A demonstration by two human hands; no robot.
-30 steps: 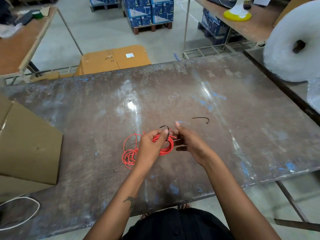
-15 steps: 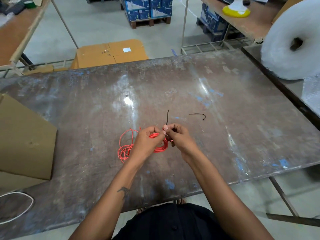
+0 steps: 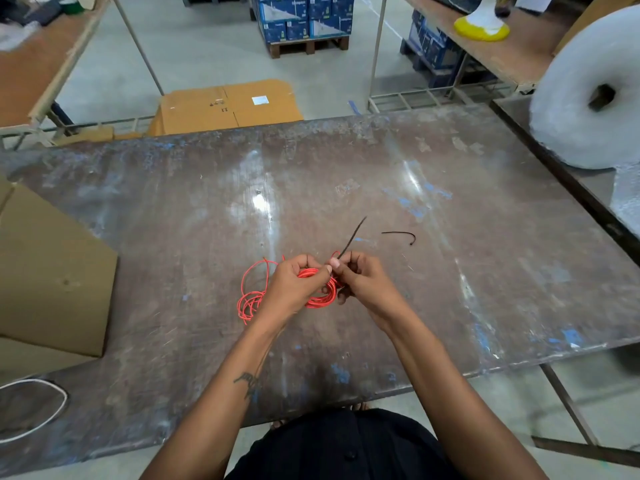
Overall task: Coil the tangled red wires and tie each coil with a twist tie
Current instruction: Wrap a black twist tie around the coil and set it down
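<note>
Twist tie now tilts up-right, pinched by right hand; left hand grips red coil.

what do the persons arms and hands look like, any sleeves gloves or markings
Both forearms are bare, with no sleeves in view. The left hand and right hand wear no gloves, and no rings or watch show. A small dark tattoo marks the left forearm. Below, the person wears a dark garment.

Worn, glossy table, perhaps metal, smooth red wires, matt cardboard box
</note>
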